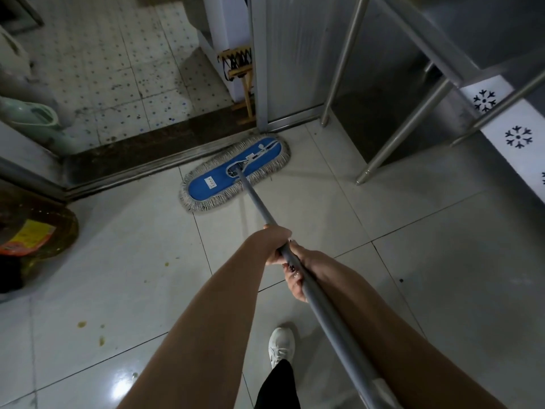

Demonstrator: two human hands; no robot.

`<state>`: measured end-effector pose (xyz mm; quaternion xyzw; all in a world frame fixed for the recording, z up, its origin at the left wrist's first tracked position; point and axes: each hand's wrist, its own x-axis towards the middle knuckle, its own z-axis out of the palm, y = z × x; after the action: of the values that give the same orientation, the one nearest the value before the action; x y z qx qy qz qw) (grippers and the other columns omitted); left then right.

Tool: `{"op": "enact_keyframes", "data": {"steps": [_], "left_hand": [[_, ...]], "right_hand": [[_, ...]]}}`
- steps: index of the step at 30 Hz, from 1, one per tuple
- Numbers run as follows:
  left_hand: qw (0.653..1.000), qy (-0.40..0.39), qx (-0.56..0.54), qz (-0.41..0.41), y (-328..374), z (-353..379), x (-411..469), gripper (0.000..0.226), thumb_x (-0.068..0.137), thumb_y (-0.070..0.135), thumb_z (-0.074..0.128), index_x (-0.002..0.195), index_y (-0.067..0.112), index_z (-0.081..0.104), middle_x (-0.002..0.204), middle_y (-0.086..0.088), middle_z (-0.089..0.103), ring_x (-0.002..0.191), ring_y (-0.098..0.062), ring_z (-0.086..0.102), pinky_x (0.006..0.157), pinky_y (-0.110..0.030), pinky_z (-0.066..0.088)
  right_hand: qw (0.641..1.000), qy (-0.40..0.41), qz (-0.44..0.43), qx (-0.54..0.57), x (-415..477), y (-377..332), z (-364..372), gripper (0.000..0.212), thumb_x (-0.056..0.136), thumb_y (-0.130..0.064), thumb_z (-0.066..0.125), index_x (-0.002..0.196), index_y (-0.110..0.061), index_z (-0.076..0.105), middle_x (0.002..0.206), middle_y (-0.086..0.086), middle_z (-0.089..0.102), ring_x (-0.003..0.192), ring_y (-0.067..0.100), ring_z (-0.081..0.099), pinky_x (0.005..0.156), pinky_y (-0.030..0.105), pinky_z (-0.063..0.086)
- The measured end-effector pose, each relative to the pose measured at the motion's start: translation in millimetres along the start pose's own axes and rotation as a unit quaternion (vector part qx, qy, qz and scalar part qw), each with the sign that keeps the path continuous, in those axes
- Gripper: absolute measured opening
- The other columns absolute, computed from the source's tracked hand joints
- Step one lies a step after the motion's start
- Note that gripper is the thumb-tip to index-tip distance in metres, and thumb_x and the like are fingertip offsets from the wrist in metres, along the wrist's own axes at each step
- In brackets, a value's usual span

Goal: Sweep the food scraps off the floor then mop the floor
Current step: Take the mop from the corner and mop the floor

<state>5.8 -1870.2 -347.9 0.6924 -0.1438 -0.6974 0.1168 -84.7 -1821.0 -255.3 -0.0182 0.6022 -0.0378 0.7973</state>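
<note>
A flat blue mop head with a grey fringe lies on the pale tiled floor, pressed against the dark door threshold. Its grey metal handle runs back towards me. My left hand grips the handle higher up the pole's length, and my right hand grips it just behind. Small yellowish food stains dot the floor at the lower left.
A dark threshold leads to a dirty speckled tiled room beyond. A metal table's legs stand at the right, a door frame and a wooden folding stool behind the mop. A bag of rubbish sits left. My white shoe is below.
</note>
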Motion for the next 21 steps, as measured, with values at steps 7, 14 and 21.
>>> {"op": "enact_keyframes", "data": {"steps": [7,14,21], "left_hand": [[0.999,-0.002,0.049,-0.001,-52.0,32.2,-21.3,0.026,0.097,0.015,0.046,0.120,0.008,0.037,0.070,-0.004,0.043,0.052,-0.012,0.048,0.034,-0.017,0.046],[0.999,-0.009,0.041,0.013,-133.4,80.9,-57.4,0.047,0.098,0.012,0.040,0.140,0.008,0.019,0.072,-0.004,0.043,0.053,-0.012,0.050,0.038,-0.021,0.050],[0.999,-0.004,0.033,0.012,-245.6,132.4,-98.7,0.023,0.098,0.016,0.042,0.119,0.008,0.034,0.071,-0.006,0.043,0.052,-0.014,0.049,0.034,-0.022,0.049]], "right_hand": [[1.000,-0.026,0.003,0.011,-19.2,61.3,-29.6,0.060,0.094,-0.062,0.028,0.062,-0.012,0.039,0.031,-0.004,0.039,0.021,0.004,0.039,0.029,0.011,0.028],[0.997,-0.073,0.004,0.001,-34.8,149.5,-75.0,0.047,0.094,-0.063,0.028,0.084,-0.020,0.047,0.030,-0.003,0.042,0.021,0.006,0.044,0.027,0.012,0.035],[0.996,-0.046,-0.038,-0.063,-41.4,262.7,-132.5,0.068,0.090,-0.061,0.043,0.136,-0.011,0.051,0.040,-0.002,0.042,0.026,0.006,0.043,0.030,0.014,0.038]]}}
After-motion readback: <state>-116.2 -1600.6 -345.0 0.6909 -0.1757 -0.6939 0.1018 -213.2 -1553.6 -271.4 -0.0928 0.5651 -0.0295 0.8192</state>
